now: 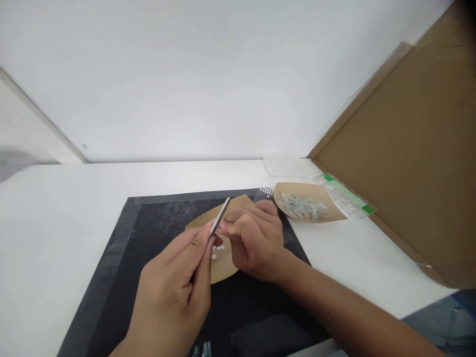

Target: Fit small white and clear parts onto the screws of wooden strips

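My left hand (176,275) pinches a thin, narrow strip (220,216) with one pale side and one dark side, tilted up and to the right. Close against the strip, my right hand (256,240) has its thumb and fingers pressed together. What lies between those fingertips, if anything, is too small to make out. Below both hands a brown paper sheet (225,270) rests on a black mat (156,248). Several small white pieces (219,247) lie on that sheet, partly hidden by my fingers.
To the right, another brown paper (334,210) bears a heap of small clear pieces (303,206). Beside it lies a clear plastic tray with a green-and-white label (347,192). A cardboard panel (409,163) stands along the right side. A clear lid-like piece (284,167) sits by the back wall.
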Demonstrator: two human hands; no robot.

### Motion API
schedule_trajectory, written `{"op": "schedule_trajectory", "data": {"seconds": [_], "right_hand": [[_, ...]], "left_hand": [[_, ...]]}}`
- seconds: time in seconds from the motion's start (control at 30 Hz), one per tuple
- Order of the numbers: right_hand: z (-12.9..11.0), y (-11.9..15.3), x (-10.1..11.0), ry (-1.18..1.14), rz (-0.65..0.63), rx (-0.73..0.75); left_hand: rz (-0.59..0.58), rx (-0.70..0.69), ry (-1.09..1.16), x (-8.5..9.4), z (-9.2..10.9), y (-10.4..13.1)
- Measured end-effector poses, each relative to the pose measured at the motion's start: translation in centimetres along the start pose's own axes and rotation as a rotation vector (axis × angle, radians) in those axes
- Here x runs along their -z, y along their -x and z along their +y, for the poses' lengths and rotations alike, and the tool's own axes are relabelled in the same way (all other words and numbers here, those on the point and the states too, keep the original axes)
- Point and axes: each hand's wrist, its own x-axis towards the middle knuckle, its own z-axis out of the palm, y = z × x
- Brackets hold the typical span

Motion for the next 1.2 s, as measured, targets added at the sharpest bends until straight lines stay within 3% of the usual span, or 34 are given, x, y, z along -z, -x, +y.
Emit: {"op": "schedule_trajectory", "data": {"seconds": [0.3, 0.43, 0.77, 0.9, 1.2], "right_hand": [[0.09, 0.1, -0.02, 0.003, 0.011, -0.034], [-0.01, 0.0, 0.16, -0.021, -0.063, 0.006], [-0.05, -0.01, 0.06, -0.008, -0.018, -0.044], [-0.01, 0.18, -0.02, -0.041, -0.083, -0.025], [-0.23, 0.33, -0.1, -0.04, -0.047, -0.036]], "left_hand": [[-0.006, -0.002, 0.028, -0.08, -0.19, -0.09], [0.012, 0.009, 0.014, -0.13, -0.36, -0.1], [0.014, 0.002, -0.006, -0.26, -0.31, -0.06], [0.024, -0.009, -0.014, -0.3, -0.48, 0.02], [0.02, -0.002, -0.004, -0.17, -0.34, -0.14]]}}
